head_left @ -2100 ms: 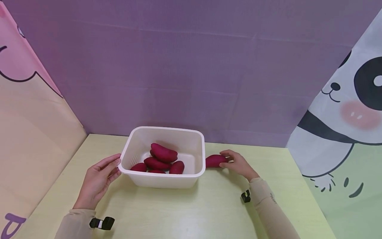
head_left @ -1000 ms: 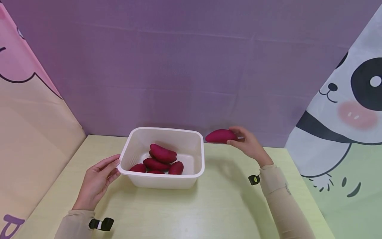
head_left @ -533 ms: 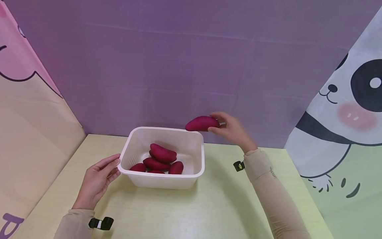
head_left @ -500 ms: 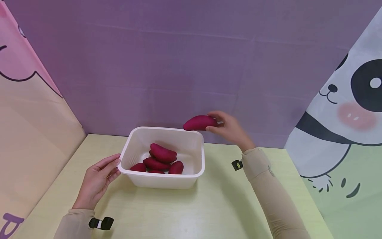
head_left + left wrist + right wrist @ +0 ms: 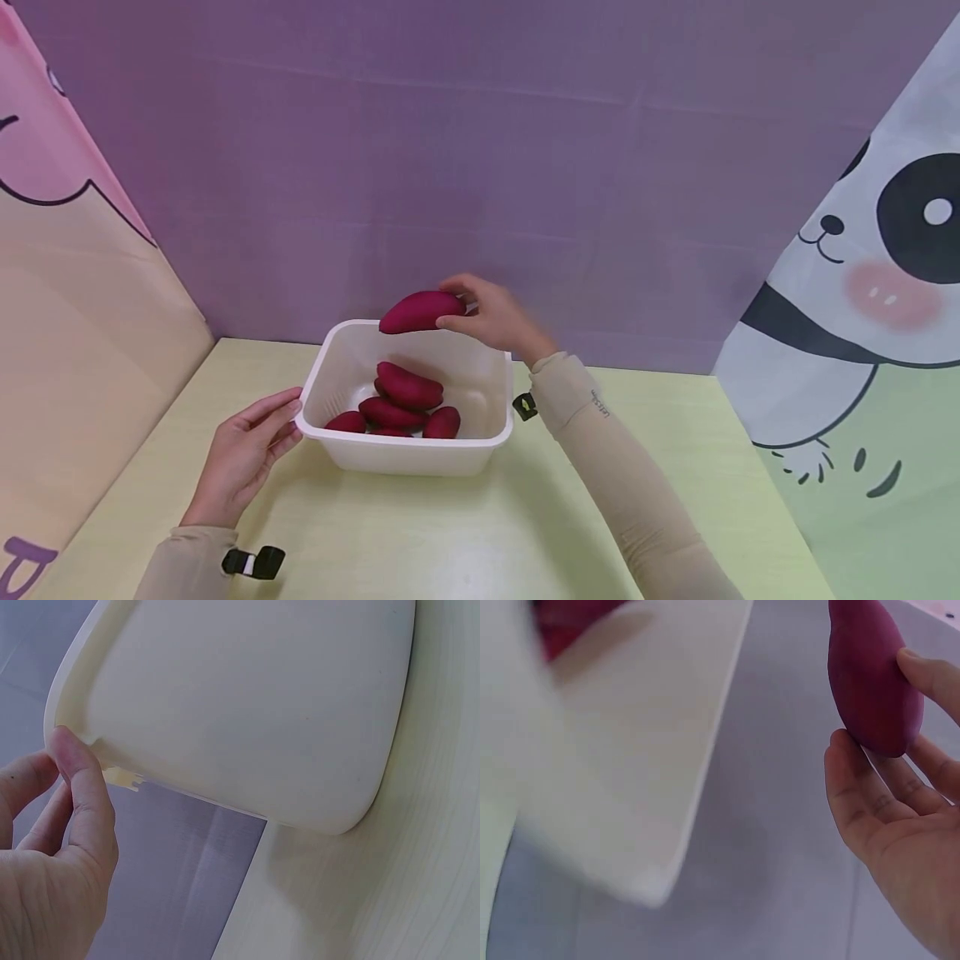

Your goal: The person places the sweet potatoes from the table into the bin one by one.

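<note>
A purple-red sweet potato (image 5: 418,312) is held by one end between the thumb and fingers of my right hand (image 5: 491,315), above the back rim of a white plastic tub (image 5: 408,457). The right wrist view shows the same sweet potato (image 5: 874,682) lying across the fingertips, thumb on its side. With thumb and fingers my left hand (image 5: 243,450) pinches the tub's left rim; the left wrist view has this hand (image 5: 71,825) at the rim corner. Several more sweet potatoes (image 5: 408,386) lie piled inside the tub, the front ones partly hidden by its front wall.
The tub stands on a pale wooden table (image 5: 420,542), towards its back edge. Behind rises a purple cloth backdrop (image 5: 480,167). Printed cloth panels stand at both sides, a panda (image 5: 885,275) on the right one.
My right hand has lifted the sweet potato from the table right of the tub and carried it up and leftward over the tub. The left hand and tub stay put.
</note>
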The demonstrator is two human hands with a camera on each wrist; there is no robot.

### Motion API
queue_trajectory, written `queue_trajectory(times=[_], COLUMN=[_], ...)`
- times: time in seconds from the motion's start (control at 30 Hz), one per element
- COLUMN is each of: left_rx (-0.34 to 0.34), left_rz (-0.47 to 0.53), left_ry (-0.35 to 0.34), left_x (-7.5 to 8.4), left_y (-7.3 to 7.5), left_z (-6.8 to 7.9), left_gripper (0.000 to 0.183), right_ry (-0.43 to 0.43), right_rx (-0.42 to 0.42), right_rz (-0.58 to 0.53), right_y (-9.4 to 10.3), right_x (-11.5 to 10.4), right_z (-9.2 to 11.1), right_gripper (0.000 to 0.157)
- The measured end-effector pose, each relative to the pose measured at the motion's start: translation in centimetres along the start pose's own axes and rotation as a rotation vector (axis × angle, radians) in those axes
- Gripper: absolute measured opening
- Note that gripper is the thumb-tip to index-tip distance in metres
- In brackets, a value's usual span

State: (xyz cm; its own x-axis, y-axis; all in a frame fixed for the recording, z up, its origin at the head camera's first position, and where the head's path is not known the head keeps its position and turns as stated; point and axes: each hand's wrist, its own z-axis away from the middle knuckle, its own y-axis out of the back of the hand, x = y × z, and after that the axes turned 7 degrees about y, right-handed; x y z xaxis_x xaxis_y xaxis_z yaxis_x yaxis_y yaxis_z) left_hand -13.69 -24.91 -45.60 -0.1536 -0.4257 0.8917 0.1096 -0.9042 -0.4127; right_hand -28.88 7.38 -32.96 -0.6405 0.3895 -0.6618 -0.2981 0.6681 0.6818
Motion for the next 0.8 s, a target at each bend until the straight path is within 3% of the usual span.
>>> queue_trajectory(times=[0.23, 0.43, 0.8], left_rx=[0.02, 0.023, 0.01], left_rz=[-0.021, -0.04, -0.026], left_ry=[0.008, 0.006, -0.006], left_x=[0.1, 0.0, -0.1], left_y=[0.0, -0.1, -0.2], left_z=[0.2, 0.2, 0.1], left_gripper=[0.023, 0.027, 0.025], right_ry=[0.008, -0.051, -0.003], right_rx=[-0.067, -0.155, -0.295], right_rz=[0.023, 0.094, 0.192], right_y=[-3.9, -6.8, -9.2], right_x=[-0.4, -0.2, 0.1], right_z=[-1.9, -2.4, -2.3], right_gripper=[0.049, 0.048, 0.044])
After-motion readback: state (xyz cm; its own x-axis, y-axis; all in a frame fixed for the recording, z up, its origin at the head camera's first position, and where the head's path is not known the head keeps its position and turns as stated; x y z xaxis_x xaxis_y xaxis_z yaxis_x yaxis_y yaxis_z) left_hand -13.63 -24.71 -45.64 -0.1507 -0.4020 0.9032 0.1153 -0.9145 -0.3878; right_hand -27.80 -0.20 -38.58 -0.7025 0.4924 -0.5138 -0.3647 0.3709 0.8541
